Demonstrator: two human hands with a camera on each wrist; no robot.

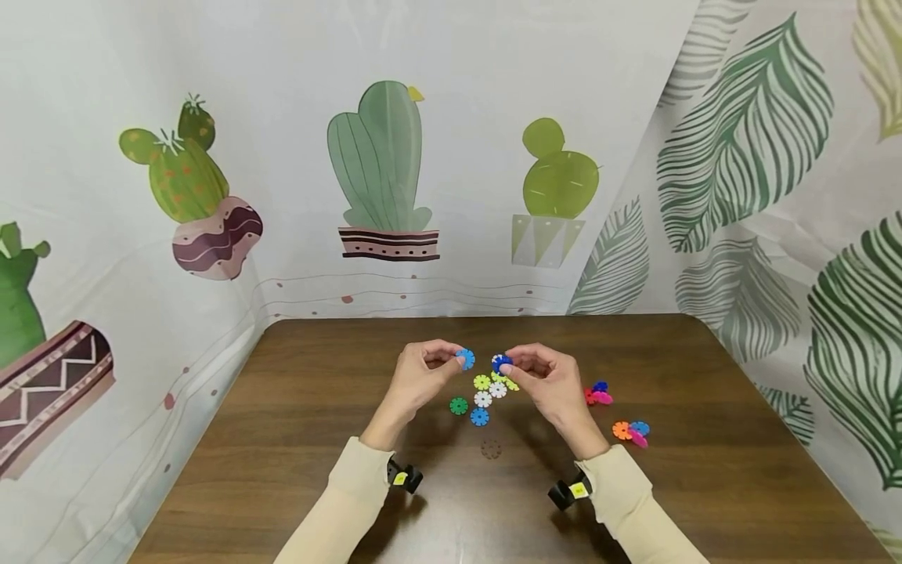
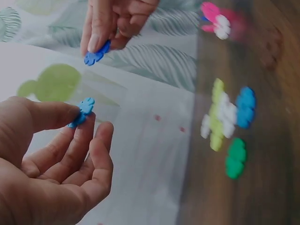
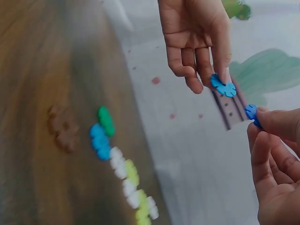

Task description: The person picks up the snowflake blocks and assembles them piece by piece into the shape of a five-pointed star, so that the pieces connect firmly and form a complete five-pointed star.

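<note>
A patterned cloth (image 1: 479,47) hangs at twelve o'clock beyond the brown table (image 1: 282,470); above the tabletop the left hand (image 1: 417,377) pinches a light blue disc (image 1: 467,359), and the right hand (image 1: 551,384), at its three o'clock, pinches a dark blue disc (image 1: 503,364), the two discs apart. From this pair an orange clump (image 1: 632,432) lies near four o'clock, a red clump (image 1: 600,396) between three and four, and towards six are yellow discs (image 1: 481,382), white discs (image 1: 482,399), a blue disc (image 1: 480,417) and a brown disc (image 3: 58,125), with a green disc (image 1: 459,406) at seven.
</note>
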